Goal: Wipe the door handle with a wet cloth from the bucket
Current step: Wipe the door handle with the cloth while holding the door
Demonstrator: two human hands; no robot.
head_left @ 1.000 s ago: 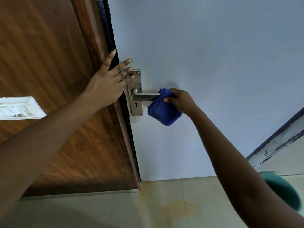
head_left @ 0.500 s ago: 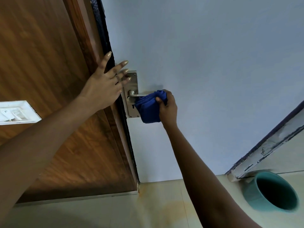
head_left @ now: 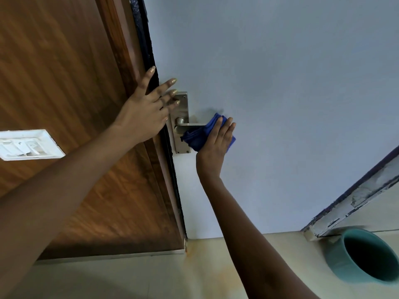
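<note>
Only pressed by the flat, open-fingered right hand [head_left: 216, 144], the folded blue cloth [head_left: 199, 134] may slip off the steel lever door handle [head_left: 191, 125]; the left hand [head_left: 142, 113] rests splayed beside it.

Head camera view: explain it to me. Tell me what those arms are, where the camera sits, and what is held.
No machine here: these are a person's bare arms, filmed by a camera worn on the head, looking forward and down. The left hand rests flat, fingers spread, on the door edge. The right hand presses a blue cloth against the handle with straight fingers. A teal bucket stands on the floor, lower right. A white switch plate sits on the wood, left.
</note>
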